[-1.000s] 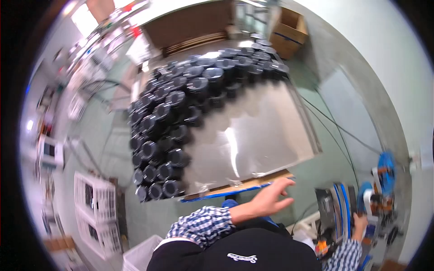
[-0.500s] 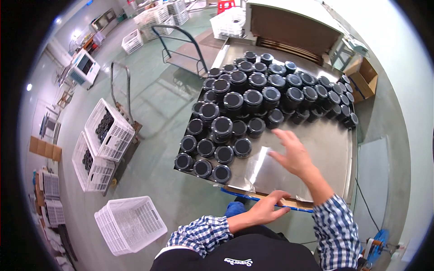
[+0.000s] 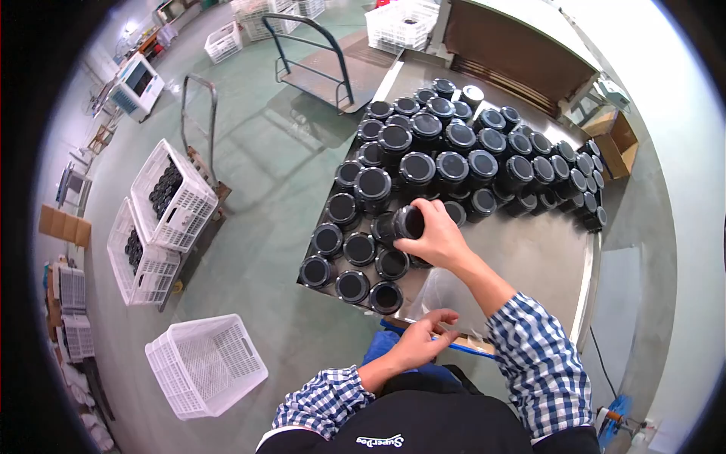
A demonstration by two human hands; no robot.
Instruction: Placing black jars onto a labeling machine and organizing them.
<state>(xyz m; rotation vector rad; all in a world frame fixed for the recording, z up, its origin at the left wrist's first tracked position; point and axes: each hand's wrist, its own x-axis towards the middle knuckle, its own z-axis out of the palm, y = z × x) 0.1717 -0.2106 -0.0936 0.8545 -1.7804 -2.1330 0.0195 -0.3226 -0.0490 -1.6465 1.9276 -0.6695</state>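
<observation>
Many black jars with round, flat lids (image 3: 417, 168) crowd the left and far parts of a metal tabletop (image 3: 544, 253); some stand on top of others. My right hand (image 3: 439, 238) is closed around one black jar (image 3: 398, 224), its thumb and fingers at the lid end. This jar is tilted, lid toward my palm, over the jars at the near left. My left hand (image 3: 423, 340) is at the table's front edge, its fingers apart and holding nothing. Behind the right hand, some jars are partly hidden.
On the floor at the left is a white plastic crate (image 3: 208, 367). Two more crates (image 3: 174, 198) with small black parts ride on a trolley. A flat cart (image 3: 321, 76) stands beyond the table. To the far right sits an open cardboard box (image 3: 614, 144).
My right hand has moved left from over the bare tabletop and taken hold of a jar, which is now tilted. My left hand stays near the front edge. The view has shifted slightly.
</observation>
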